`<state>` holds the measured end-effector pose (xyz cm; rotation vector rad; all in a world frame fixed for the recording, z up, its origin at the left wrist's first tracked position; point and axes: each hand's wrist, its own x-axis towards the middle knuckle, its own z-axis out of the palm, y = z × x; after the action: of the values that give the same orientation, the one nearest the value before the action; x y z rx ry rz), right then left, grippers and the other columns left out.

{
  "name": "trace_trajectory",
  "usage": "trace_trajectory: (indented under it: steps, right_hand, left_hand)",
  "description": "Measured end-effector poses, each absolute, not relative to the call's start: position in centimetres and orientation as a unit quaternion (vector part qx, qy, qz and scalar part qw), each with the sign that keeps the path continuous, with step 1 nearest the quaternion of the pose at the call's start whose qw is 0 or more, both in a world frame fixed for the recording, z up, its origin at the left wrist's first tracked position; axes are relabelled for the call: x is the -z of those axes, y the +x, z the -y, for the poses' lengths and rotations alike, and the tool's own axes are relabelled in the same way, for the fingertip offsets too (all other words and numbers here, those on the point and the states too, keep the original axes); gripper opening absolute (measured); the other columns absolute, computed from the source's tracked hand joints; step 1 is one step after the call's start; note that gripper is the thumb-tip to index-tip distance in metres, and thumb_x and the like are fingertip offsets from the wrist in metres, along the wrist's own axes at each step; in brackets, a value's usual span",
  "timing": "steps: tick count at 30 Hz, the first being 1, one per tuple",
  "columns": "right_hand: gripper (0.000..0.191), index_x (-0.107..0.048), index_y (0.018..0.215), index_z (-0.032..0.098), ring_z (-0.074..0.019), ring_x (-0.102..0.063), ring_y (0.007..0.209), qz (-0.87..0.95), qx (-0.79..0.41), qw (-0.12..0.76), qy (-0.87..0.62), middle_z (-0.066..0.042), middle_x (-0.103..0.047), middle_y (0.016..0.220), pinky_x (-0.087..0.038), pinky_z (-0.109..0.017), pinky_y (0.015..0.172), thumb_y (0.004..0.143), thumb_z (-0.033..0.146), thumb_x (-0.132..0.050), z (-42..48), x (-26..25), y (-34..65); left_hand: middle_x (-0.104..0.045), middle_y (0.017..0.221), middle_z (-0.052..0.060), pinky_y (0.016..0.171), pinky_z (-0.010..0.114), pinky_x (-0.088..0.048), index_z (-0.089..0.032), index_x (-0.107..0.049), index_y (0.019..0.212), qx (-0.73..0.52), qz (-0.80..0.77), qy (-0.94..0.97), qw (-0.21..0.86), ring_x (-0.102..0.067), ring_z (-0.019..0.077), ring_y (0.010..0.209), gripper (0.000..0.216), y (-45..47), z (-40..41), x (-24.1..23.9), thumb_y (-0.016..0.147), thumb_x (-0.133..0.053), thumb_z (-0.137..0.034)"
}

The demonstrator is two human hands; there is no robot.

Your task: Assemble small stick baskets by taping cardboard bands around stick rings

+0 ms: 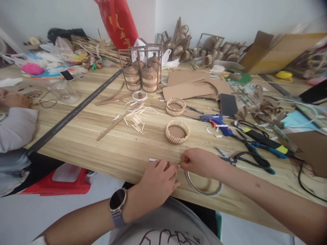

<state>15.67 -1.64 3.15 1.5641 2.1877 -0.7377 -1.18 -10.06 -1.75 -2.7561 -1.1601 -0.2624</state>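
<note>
My left hand (159, 180), with a watch on its wrist, rests at the near edge of the wooden table (102, 143), fingers curled down onto a thin white strip (154, 159). My right hand (199, 161) pinches the same strip at its right end, just beside the left fingers. A roll of tape (203, 187) lies flat under my right wrist. Two small round stick baskets (177, 131) (175, 107) stand a little farther back, and loose short sticks (138, 119) lie to their left.
Scissors (245, 160), a blue glue gun (217, 120), a phone (228, 104) and cutters lie to the right. A long black ruler (76, 110) crosses the left side. Finished stick lanterns (143, 76), cardboard sheets and scraps fill the back. Another person's sleeve (15, 127) is at far left.
</note>
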Motion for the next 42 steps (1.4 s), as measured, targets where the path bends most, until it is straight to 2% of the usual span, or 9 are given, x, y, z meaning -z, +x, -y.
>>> trace_trajectory:
  steps: [6, 10, 16, 18, 20, 23, 25, 36, 42]
  right_hand:
    - [0.015, -0.067, 0.067, 0.019, -0.0205, -0.057, 0.069, -0.781, 0.263, 0.17, 0.54, -0.007, -0.067, 0.075, -0.03, -0.028, 0.055, 0.075, 0.027, -0.058, 1.5, -3.0, 15.6]
    - [0.018, -0.064, 0.067, 0.02, -0.0154, -0.054, 0.062, -0.796, 0.327, 0.148, 0.487, -0.001, -0.062, 0.062, -0.032, -0.026, 0.055, 0.081, 0.027, -0.055, 1.0, -3.0, 16.6]
    - [0.02, -0.064, 0.075, 0.019, -0.014, -0.054, 0.059, -0.795, 0.372, 0.124, 0.462, 0.001, -0.06, 0.061, -0.035, -0.024, 0.055, 0.088, 0.026, -0.049, 1.4, -4.0, 17.1]
    - [0.022, -0.065, 0.077, 0.018, -0.0139, -0.054, 0.059, -0.793, 0.375, 0.122, 0.463, 0.0, -0.061, 0.063, -0.035, -0.024, 0.055, 0.088, 0.023, -0.047, 1.7, -4.6, 16.9]
    - [0.023, -0.065, 0.076, 0.017, -0.014, -0.053, 0.059, -0.794, 0.368, 0.122, 0.468, -0.001, -0.062, 0.065, -0.034, -0.024, 0.055, 0.088, 0.02, -0.045, 2.0, -5.1, 16.7]
    - [0.023, -0.066, 0.076, 0.017, -0.0153, -0.054, 0.063, -0.804, 0.336, 0.121, 0.476, -0.003, -0.066, 0.07, -0.034, -0.025, 0.056, 0.087, 0.021, -0.046, 2.5, -5.5, 16.4]
    - [0.023, -0.068, 0.077, 0.017, -0.0165, -0.056, 0.067, -0.806, 0.313, 0.121, 0.487, -0.005, -0.069, 0.076, -0.034, -0.025, 0.057, 0.087, 0.022, -0.048, 2.8, -5.6, 16.3]
    - [0.02, -0.072, 0.079, 0.018, -0.02, -0.064, 0.075, -0.795, 0.296, 0.125, 0.515, -0.007, -0.074, 0.083, -0.037, -0.027, 0.06, 0.082, 0.018, -0.052, 3.5, -5.9, 15.8]
    - [0.018, -0.07, 0.08, 0.02, -0.0217, -0.067, 0.075, -0.799, 0.231, 0.082, 0.549, -0.005, -0.075, 0.08, -0.036, -0.027, 0.058, 0.083, 0.019, -0.052, 4.6, -5.7, 15.8]
  left_hand:
    - [-0.064, 0.095, 0.007, 0.067, 0.035, -0.046, -0.012, -0.063, 0.106, 0.09, 0.384, -0.917, 0.058, -0.055, 0.0225, 0.086, 0.02, -1.4, 9.2, 1.8, 0.095, -0.054, -0.026]
    - [-0.065, 0.098, 0.005, 0.076, 0.034, -0.049, -0.014, -0.063, 0.096, 0.102, 0.393, -0.914, -0.023, -0.057, 0.0206, 0.088, 0.012, -1.8, 8.0, 1.1, 0.095, -0.051, -0.016]
    - [-0.069, 0.094, 0.007, 0.091, 0.04, -0.046, -0.014, -0.066, 0.095, 0.112, 0.414, -0.893, -0.135, -0.059, 0.0234, 0.095, 0.022, -1.4, 5.9, -1.1, 0.098, -0.048, -0.026]
    - [-0.07, 0.089, 0.007, 0.087, 0.037, -0.046, -0.015, -0.068, 0.088, 0.098, 0.412, -0.886, -0.186, -0.062, 0.0228, 0.09, 0.023, -1.2, 5.2, -1.7, 0.096, -0.05, -0.028]
    - [-0.071, 0.082, 0.006, 0.074, 0.031, -0.046, -0.016, -0.069, 0.08, 0.07, 0.418, -0.871, -0.249, -0.063, 0.0207, 0.079, 0.022, -1.0, 4.6, -2.1, 0.092, -0.052, -0.025]
    - [-0.068, 0.067, 0.002, 0.053, 0.026, -0.036, -0.017, -0.068, 0.073, 0.029, 0.433, -0.838, -0.332, -0.057, 0.0156, 0.059, 0.018, -0.8, 4.0, -2.7, 0.084, -0.053, -0.019]
    - [-0.065, 0.061, 0.0, 0.048, 0.025, -0.03, -0.017, -0.067, 0.07, 0.018, 0.434, -0.828, -0.354, -0.051, 0.0134, 0.052, 0.018, -0.7, 3.9, -3.0, 0.081, -0.053, -0.018]
    - [-0.068, 0.065, 0.005, 0.05, 0.027, -0.03, -0.015, -0.066, 0.066, 0.043, 0.431, -0.85, -0.301, -0.054, 0.0156, 0.055, 0.024, -0.2, 4.9, -2.5, 0.083, -0.05, -0.021]
    - [-0.058, 0.06, -0.001, 0.052, 0.025, -0.027, -0.017, -0.057, 0.063, 0.132, 0.446, -0.809, -0.359, -0.049, 0.0126, 0.057, 0.019, -0.3, 4.9, -2.5, 0.08, -0.048, -0.02]
